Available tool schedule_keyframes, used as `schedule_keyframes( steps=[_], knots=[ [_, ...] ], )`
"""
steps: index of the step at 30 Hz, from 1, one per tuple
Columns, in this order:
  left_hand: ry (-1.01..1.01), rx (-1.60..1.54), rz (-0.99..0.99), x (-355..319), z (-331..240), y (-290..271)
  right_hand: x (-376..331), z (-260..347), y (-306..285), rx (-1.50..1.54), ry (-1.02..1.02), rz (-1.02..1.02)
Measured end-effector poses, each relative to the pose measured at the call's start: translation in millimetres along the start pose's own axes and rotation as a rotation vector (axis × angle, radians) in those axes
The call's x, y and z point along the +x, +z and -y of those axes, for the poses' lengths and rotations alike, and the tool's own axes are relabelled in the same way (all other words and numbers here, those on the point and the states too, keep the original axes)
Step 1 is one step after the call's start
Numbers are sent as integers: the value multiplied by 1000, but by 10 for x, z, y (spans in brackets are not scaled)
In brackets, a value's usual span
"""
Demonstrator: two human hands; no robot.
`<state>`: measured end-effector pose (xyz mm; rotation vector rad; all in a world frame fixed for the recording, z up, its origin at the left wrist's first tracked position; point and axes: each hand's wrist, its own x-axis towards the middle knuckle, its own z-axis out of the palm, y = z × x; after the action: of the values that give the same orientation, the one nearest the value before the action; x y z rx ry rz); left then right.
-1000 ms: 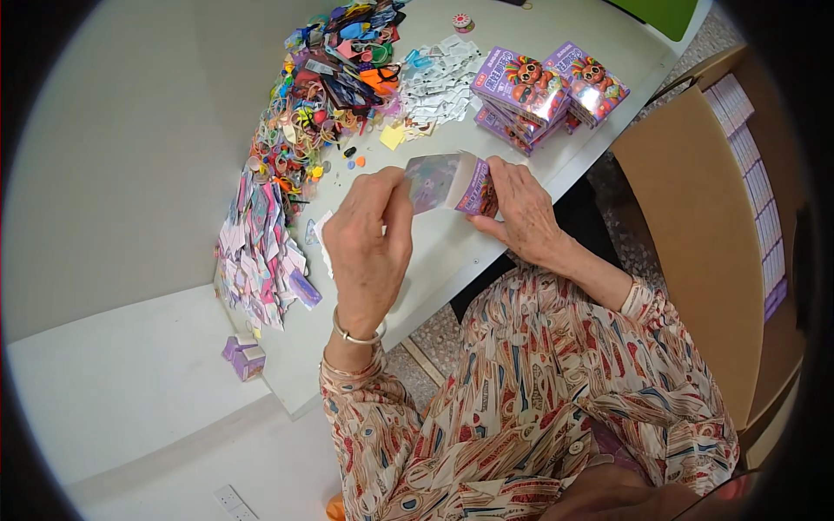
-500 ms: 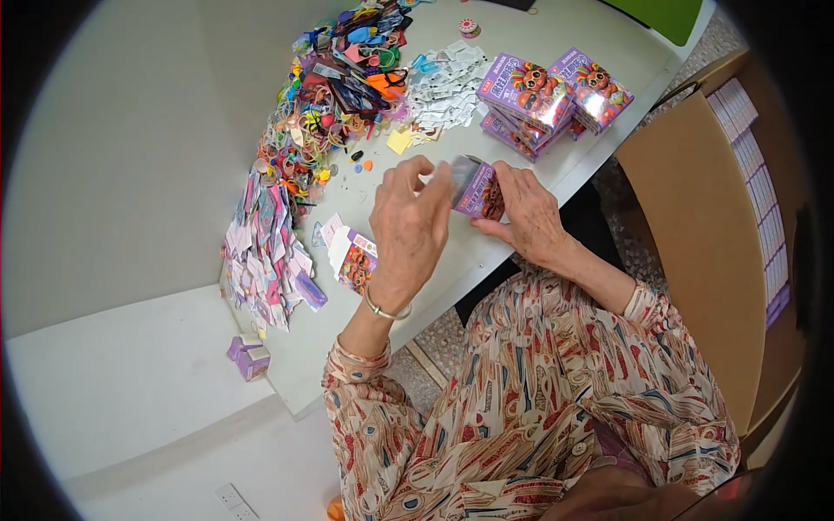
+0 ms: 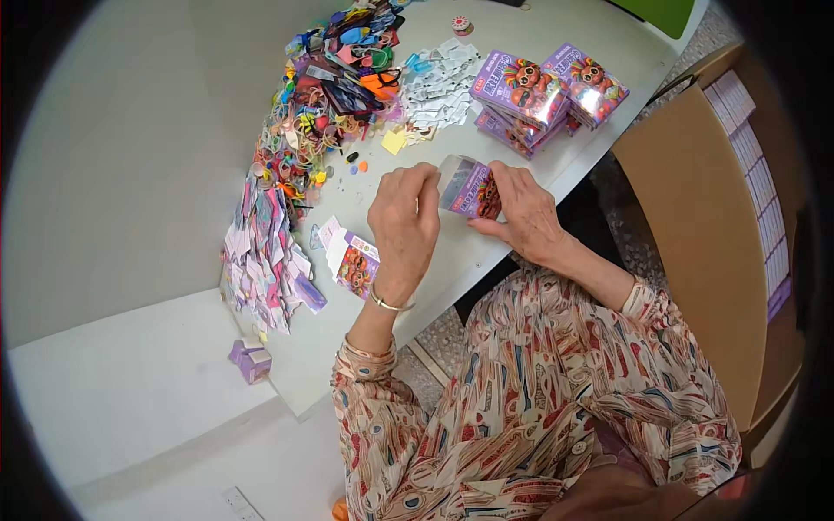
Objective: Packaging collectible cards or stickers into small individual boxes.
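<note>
My right hand (image 3: 524,217) grips a small purple printed box (image 3: 478,191) from its right side, thumb below and fingers along the top edge. From the box's left end juts a clear plastic flap (image 3: 452,178). At this flap's outer edge is my left hand (image 3: 404,217), its fingers curled and closed against the plastic; the exact fingertip contact is partly hidden. An unfolded purple and white carton (image 3: 356,265) with flaps out lies on the table just left of my left wrist. Small trinkets, such as an orange disc (image 3: 363,167), lie loose beyond that hand.
Purple boxes (image 3: 521,87) are stacked at the back right of the white table (image 3: 347,365). Heaps of colourful trinkets (image 3: 304,130), white packets (image 3: 439,91) and pink-purple cards (image 3: 269,252) line the far left side. A large cardboard carton (image 3: 695,234) with packed boxes stands right.
My left hand has shifted slightly left from the box end, and its blurred fingers are now still. The clear flap shows more plainly. My right hand keeps its hold.
</note>
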<state>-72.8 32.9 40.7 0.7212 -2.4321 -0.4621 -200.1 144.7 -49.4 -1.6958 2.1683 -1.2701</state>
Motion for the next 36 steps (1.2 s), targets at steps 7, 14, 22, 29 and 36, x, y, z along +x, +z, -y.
schedule_keyframes(
  steps=[7,14,22,29,36],
  knots=[
    [200,176,-53,-25,-85,15,-49,-31,-2,40,-30,-28],
    [-124,-159,41,-61,-106,-43,-82,-85,4,76,-71,-66],
    [154,187,-64,-120,-250,-100,-57,-68,3,54,-77,-96],
    [119,90,108,-88,-105,-63,-67,-77,4,52,-72,-81],
    [-151,-191,106,581,752,188,-57,-66,-47,57,-38,-10]
  ],
)
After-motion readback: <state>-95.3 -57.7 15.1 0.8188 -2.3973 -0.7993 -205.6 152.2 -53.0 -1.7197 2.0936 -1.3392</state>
